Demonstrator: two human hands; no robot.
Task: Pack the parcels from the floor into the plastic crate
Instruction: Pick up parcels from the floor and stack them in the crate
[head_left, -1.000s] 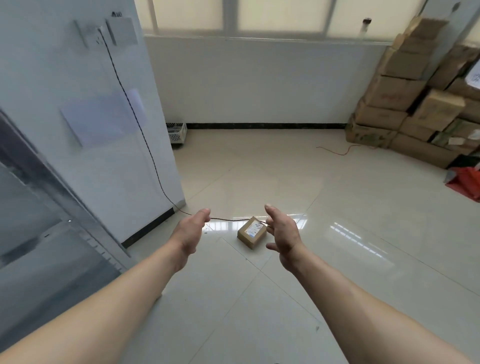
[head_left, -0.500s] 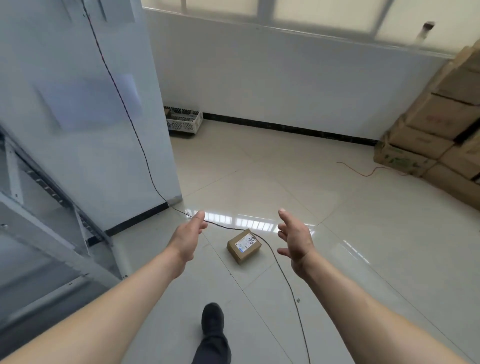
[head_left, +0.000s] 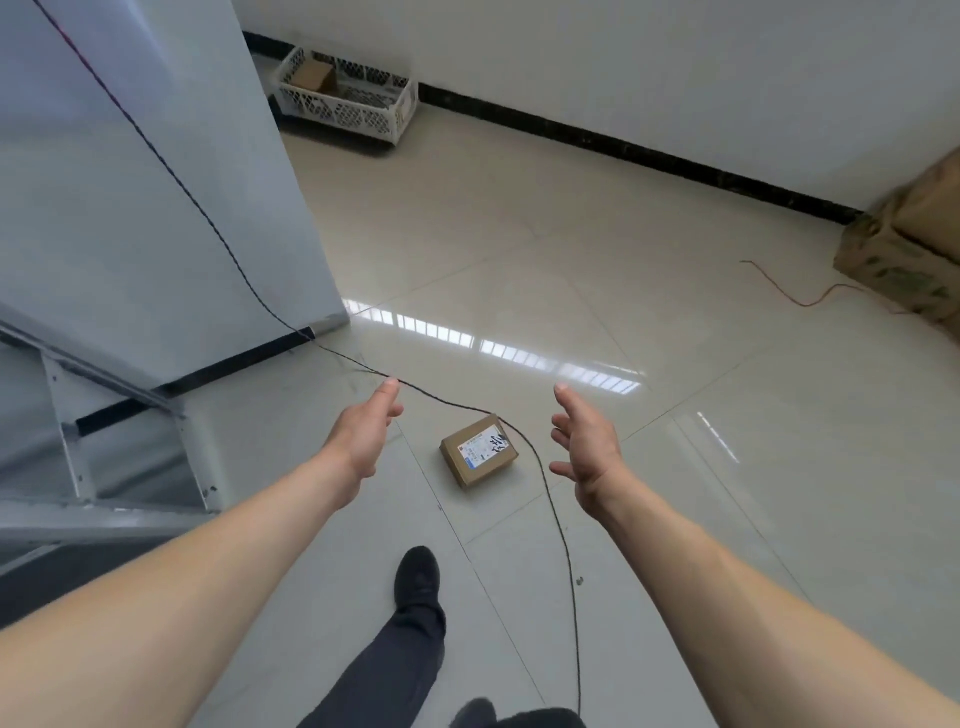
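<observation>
Reaching toward a pickup is the step I judge to be in hand, with nothing grasped yet. Across most of the frame runs the glossy tiled floor (head_left: 597, 270), and at the left a grey partition (head_left: 156, 171) rises with a metal frame below it. At the right edge sits a stack of cardboard cartons (head_left: 906, 254), with a thin red wire (head_left: 795, 296) curling on the tiles beside it. In the upper left, against the wall, stands the white plastic crate (head_left: 358, 111); I can make out one brown box already inside it, well apart from where I am working.

My two forearms come up from the bottom corners. My left hand (head_left: 363, 441) is spread, fingers straight, palm turned inward, holding nothing. My right hand (head_left: 584, 447) is likewise spread with loosely bent fingers, and it holds nothing. Between them, slightly lower centre, a small brown parcel (head_left: 479, 451) with a white label lies flat on the tiles. A black cable (head_left: 558, 519) trails down from the partition and passes right along the parcel's right side; I cannot tell whether it touches. My dark shoe (head_left: 417, 574) is planted just below.

Next, I reckon, I must bring both hands down onto the parcel's sides, lift it without snagging the cable, and carry it to the crate.
</observation>
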